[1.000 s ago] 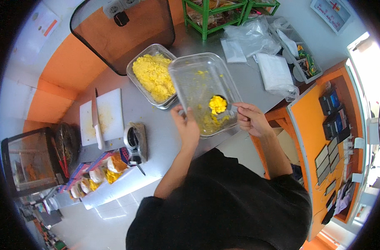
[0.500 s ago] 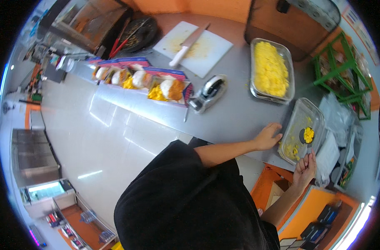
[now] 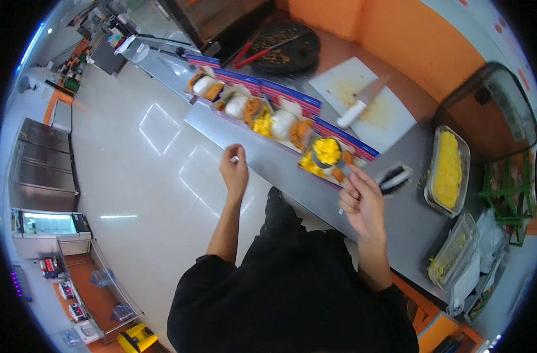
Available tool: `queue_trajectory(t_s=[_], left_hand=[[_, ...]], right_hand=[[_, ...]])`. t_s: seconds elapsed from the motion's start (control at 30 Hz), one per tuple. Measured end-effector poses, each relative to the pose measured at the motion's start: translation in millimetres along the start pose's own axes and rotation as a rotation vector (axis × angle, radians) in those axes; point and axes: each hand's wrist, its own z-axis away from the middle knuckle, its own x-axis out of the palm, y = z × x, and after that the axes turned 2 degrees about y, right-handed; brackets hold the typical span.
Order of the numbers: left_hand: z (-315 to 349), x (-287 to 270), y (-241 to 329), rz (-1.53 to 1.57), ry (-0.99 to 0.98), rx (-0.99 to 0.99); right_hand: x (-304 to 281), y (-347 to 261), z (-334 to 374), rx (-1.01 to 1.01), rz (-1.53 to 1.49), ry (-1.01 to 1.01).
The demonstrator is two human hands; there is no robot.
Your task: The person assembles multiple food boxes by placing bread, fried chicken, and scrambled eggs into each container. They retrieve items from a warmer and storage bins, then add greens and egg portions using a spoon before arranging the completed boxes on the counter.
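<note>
My right hand (image 3: 364, 203) grips the handle of a dark serving spoon (image 3: 325, 163) heaped with yellow scrambled egg (image 3: 327, 150). The spoon hangs over the nearest open paper food box (image 3: 346, 140), which has yellow egg and an orange-brown fried piece in it. Several such boxes stand in a row leftward; one holds a white rice mound (image 3: 283, 123), egg and fried food. My left hand (image 3: 235, 170) is raised left of the counter edge, apart from the boxes, its fingers curled. A small pale spot shows at those fingers, too small to name.
Behind the boxes lie a white cutting board (image 3: 392, 120) with a knife (image 3: 362, 103) and a dark pan (image 3: 283, 50) with red-handled tongs (image 3: 253, 60). At right stand a glass dish of egg (image 3: 448, 170), a nearly emptied glass dish (image 3: 456, 253) and a green rack (image 3: 506, 191).
My right hand has carried the spoon with egg from the nearly emptied dish leftward over the nearest box. My left hand has moved left, away from that dish, and curled. The view has turned left.
</note>
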Motion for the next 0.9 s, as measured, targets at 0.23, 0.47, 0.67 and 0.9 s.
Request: queue_trajectory(t_s=[0.23, 0.47, 0.67, 0.9], left_hand=[[-172.9, -0.8, -77.9, -0.189, 0.023, 0.258], [-236.1, 3.1, -91.6, -0.390, -0.344, 0.215], [-255.8, 4.3, -110.4, -0.177, -0.310, 0.246], [-264.7, -6.2, -120.1, -0.092, -0.430, 0.150]], right_hand=[[118.5, 118.5, -168.0, 0.108, 0.081, -0.175], [148.9, 191.3, -275.4, -0.207, 0.706, -0.096], [165.5, 221.1, -289.1, -0.903, 2.034, -0.163], [187.4, 220.9, -271.7, -0.975, 2.127, -0.096]])
